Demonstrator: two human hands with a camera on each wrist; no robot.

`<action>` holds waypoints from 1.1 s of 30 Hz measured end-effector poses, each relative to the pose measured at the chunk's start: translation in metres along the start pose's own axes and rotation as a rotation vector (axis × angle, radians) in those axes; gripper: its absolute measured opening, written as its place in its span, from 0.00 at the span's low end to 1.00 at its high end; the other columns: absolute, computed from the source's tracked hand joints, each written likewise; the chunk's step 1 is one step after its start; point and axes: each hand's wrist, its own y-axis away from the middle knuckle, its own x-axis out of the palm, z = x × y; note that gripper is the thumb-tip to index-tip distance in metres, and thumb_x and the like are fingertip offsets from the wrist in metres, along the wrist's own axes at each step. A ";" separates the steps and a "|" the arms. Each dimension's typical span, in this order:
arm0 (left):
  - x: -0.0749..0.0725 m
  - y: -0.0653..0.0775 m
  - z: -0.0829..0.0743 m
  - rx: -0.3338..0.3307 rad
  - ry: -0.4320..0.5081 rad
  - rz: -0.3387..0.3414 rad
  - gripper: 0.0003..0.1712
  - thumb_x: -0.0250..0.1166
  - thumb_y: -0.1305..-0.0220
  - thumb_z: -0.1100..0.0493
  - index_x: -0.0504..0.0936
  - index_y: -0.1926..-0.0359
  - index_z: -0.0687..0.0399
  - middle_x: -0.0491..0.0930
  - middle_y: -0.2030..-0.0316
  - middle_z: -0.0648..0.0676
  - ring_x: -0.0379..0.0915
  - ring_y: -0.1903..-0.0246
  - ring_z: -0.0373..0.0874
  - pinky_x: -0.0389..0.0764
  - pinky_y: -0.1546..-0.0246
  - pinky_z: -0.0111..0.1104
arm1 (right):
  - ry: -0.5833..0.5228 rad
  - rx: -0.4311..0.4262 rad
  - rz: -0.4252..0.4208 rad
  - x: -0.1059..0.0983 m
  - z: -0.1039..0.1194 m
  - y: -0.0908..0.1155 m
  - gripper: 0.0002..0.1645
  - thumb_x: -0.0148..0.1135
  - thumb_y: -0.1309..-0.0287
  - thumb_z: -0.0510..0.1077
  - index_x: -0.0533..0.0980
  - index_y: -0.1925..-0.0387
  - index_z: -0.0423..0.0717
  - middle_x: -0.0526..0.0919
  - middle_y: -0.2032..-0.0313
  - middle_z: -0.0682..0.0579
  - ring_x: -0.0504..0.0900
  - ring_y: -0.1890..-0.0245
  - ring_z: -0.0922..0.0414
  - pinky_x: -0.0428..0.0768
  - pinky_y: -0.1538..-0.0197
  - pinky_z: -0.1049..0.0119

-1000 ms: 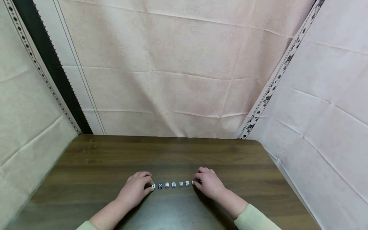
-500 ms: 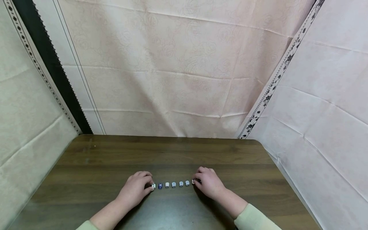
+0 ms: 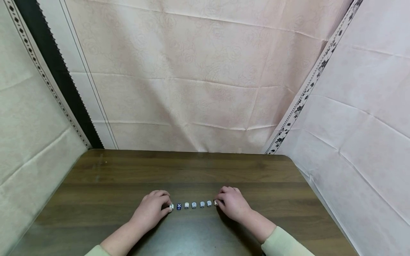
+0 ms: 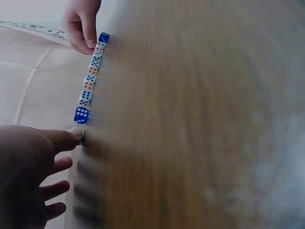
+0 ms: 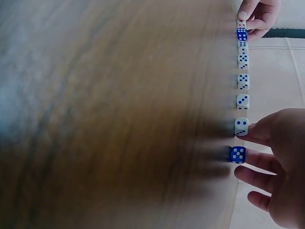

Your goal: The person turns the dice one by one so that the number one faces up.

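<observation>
A row of small dice runs across the brown table between the two hands. At its left end my left hand [image 3: 150, 210] pinches a white die [image 3: 171, 207] with the thumb and fingers. Beside it lies a blue die [image 3: 179, 206], then several white dice [image 3: 194, 205] with gaps between them. My right hand [image 3: 233, 203] has its thumb and finger at another white die [image 5: 241, 126], which it seems to pinch. A second blue die [image 5: 238, 154] sits by a finger of this hand in the right wrist view; the hand mostly hides it in the head view.
The wooden table [image 3: 192, 170] has rounded far corners. Pale cloth [image 3: 198, 89] hangs behind it, with more cloth [image 3: 358, 142] at the right and left sides. A dark strip [image 3: 64, 71] runs down the left cloth.
</observation>
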 end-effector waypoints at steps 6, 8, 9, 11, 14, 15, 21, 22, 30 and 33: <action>0.001 -0.001 0.000 0.006 0.007 -0.002 0.12 0.75 0.43 0.54 0.78 0.74 0.36 0.79 0.52 0.48 0.72 0.45 0.53 0.71 0.44 0.55 | -0.014 0.018 -0.004 0.000 -0.001 0.002 0.08 0.64 0.35 0.44 0.86 0.58 0.52 0.80 0.59 0.56 0.79 0.57 0.56 0.73 0.46 0.50; 0.001 -0.001 0.000 0.006 0.005 -0.003 0.12 0.75 0.43 0.54 0.78 0.74 0.35 0.79 0.52 0.47 0.72 0.45 0.52 0.71 0.44 0.55 | -0.027 0.028 -0.001 -0.001 -0.001 0.002 0.08 0.64 0.36 0.46 0.86 0.59 0.52 0.80 0.59 0.56 0.79 0.56 0.56 0.73 0.45 0.50; 0.001 -0.001 0.000 0.005 0.006 -0.003 0.12 0.75 0.43 0.54 0.78 0.74 0.35 0.79 0.52 0.48 0.72 0.44 0.52 0.71 0.44 0.55 | -0.032 0.032 0.000 -0.001 -0.001 0.002 0.08 0.64 0.37 0.47 0.85 0.60 0.52 0.80 0.59 0.56 0.79 0.56 0.56 0.73 0.45 0.50; 0.001 -0.001 0.000 0.003 0.006 -0.002 0.12 0.75 0.43 0.54 0.78 0.74 0.36 0.79 0.52 0.48 0.72 0.44 0.53 0.70 0.44 0.55 | -0.036 0.039 0.003 -0.001 -0.002 0.002 0.08 0.65 0.38 0.49 0.85 0.61 0.53 0.80 0.59 0.56 0.78 0.56 0.56 0.73 0.44 0.50; 0.001 -0.001 0.000 -0.001 0.002 -0.001 0.12 0.75 0.43 0.54 0.78 0.73 0.36 0.79 0.51 0.48 0.72 0.44 0.53 0.70 0.44 0.55 | -0.028 0.034 -0.001 -0.001 -0.002 0.002 0.09 0.66 0.39 0.52 0.84 0.62 0.53 0.79 0.59 0.56 0.78 0.56 0.56 0.73 0.44 0.50; 0.000 -0.001 0.000 -0.001 0.002 -0.001 0.12 0.75 0.43 0.54 0.78 0.73 0.36 0.79 0.51 0.48 0.72 0.44 0.53 0.70 0.43 0.55 | -0.022 0.031 -0.003 -0.001 -0.002 0.002 0.09 0.66 0.39 0.52 0.83 0.63 0.53 0.79 0.59 0.56 0.78 0.56 0.56 0.73 0.44 0.50; 0.001 -0.001 -0.001 0.002 0.002 -0.001 0.12 0.75 0.43 0.54 0.78 0.74 0.36 0.79 0.51 0.48 0.72 0.44 0.53 0.70 0.43 0.55 | -0.020 0.023 -0.002 -0.002 -0.002 0.002 0.07 0.66 0.39 0.52 0.83 0.65 0.55 0.78 0.59 0.57 0.78 0.57 0.56 0.73 0.44 0.50; 0.001 -0.001 -0.001 0.003 0.003 -0.002 0.12 0.75 0.43 0.54 0.78 0.74 0.36 0.79 0.52 0.48 0.72 0.44 0.53 0.70 0.44 0.55 | -0.023 0.023 0.000 -0.003 -0.002 0.002 0.07 0.66 0.38 0.52 0.83 0.65 0.55 0.78 0.59 0.57 0.78 0.57 0.56 0.73 0.44 0.50; 0.000 0.000 -0.001 -0.005 0.004 0.003 0.12 0.75 0.43 0.55 0.78 0.73 0.36 0.79 0.51 0.48 0.72 0.43 0.53 0.69 0.43 0.55 | -0.016 0.024 0.007 -0.003 -0.002 0.003 0.06 0.67 0.39 0.51 0.82 0.66 0.54 0.78 0.59 0.56 0.78 0.56 0.56 0.73 0.43 0.50; -0.001 0.000 -0.001 -0.008 0.001 0.002 0.11 0.75 0.43 0.55 0.79 0.73 0.37 0.79 0.51 0.49 0.72 0.43 0.54 0.69 0.43 0.55 | -0.019 0.022 0.009 -0.003 -0.002 0.003 0.06 0.67 0.39 0.51 0.82 0.66 0.55 0.78 0.59 0.57 0.77 0.56 0.56 0.73 0.43 0.50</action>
